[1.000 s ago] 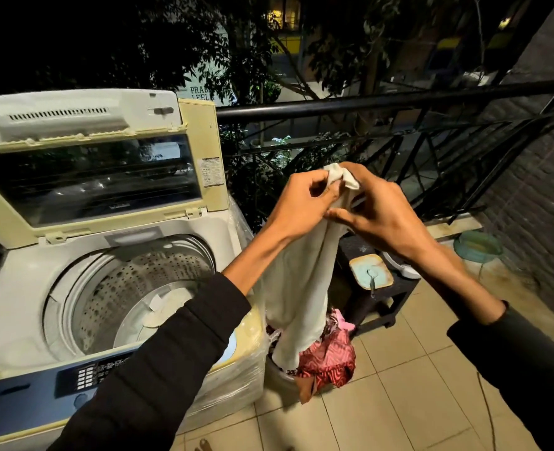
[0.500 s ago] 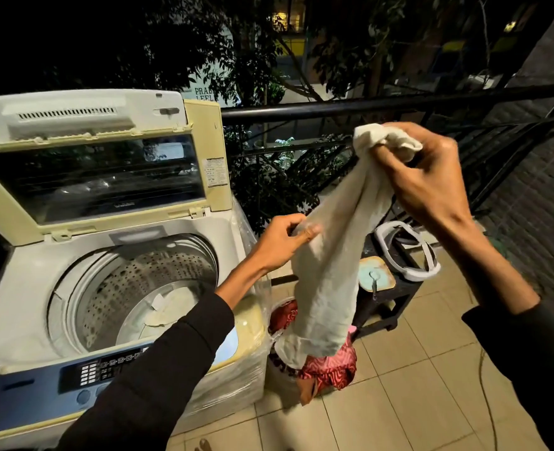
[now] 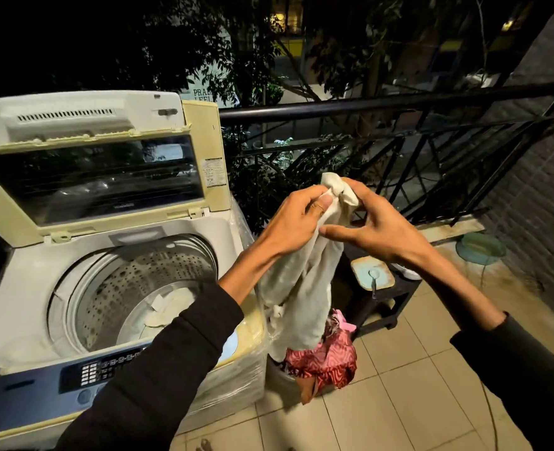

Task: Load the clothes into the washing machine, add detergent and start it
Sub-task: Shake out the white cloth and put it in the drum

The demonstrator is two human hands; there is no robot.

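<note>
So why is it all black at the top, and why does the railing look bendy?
Head view: it is night, so the trees behind the railing stay dark, while light falls on the washing machine, the white cloth and the floor tiles; the wide-angle lens bows the straight railing; the lid window shows pale reflections.

You've got long black sleeves on both arms, cuffs stopping short of the wrists, fabric plain w/ no markings. Left hand & right hand bare, no gloves.
</note>
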